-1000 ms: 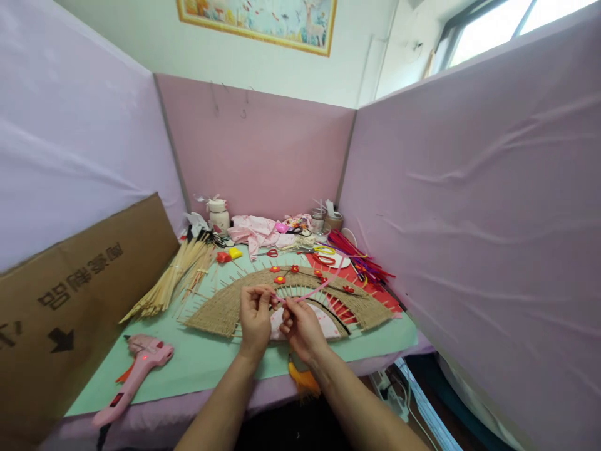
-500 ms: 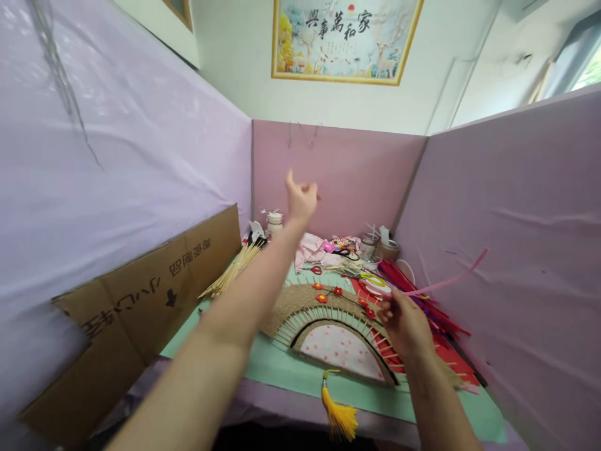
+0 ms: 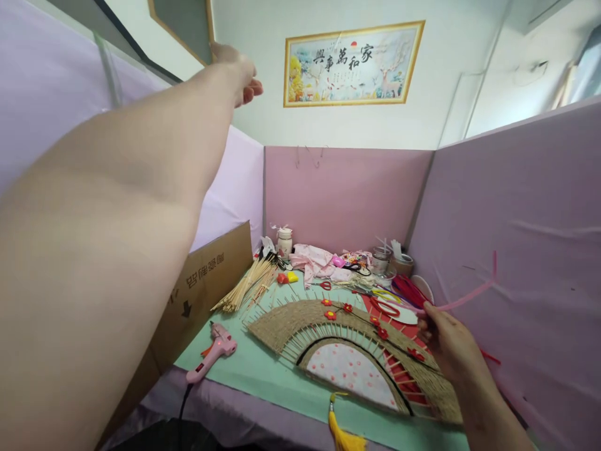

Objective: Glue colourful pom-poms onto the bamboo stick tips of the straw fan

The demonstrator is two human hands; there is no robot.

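Observation:
A pink pipe cleaner (image 3: 469, 298), bent upward near its far end, is pinched in my right hand (image 3: 444, 338). That hand is over the right part of a large woven fan (image 3: 286, 316) with thin sticks, red felt flowers (image 3: 330, 315) and a half-round panel of dotted white cloth (image 3: 347, 374). High at the upper left, my left hand (image 3: 239, 75) is raised beside the top of the lilac partition, with its fingers loosely bent and apart. Nothing shows in it, though its far side is hidden. A yellow tassel (image 3: 345, 432) hangs at the table's front edge.
A pink glue gun (image 3: 212, 354) lies at the left, its cord running off the front. Behind are a bundle of wooden sticks (image 3: 248, 282), red-handled scissors (image 3: 385, 307), pink cloth (image 3: 312, 260) and jars (image 3: 381, 258). A cardboard sheet (image 3: 237, 257) leans against the left partition.
My left hand has swung up and left from in front of the pink back panel. My right hand has shifted slightly right and down in view, still holding the pipe cleaner.

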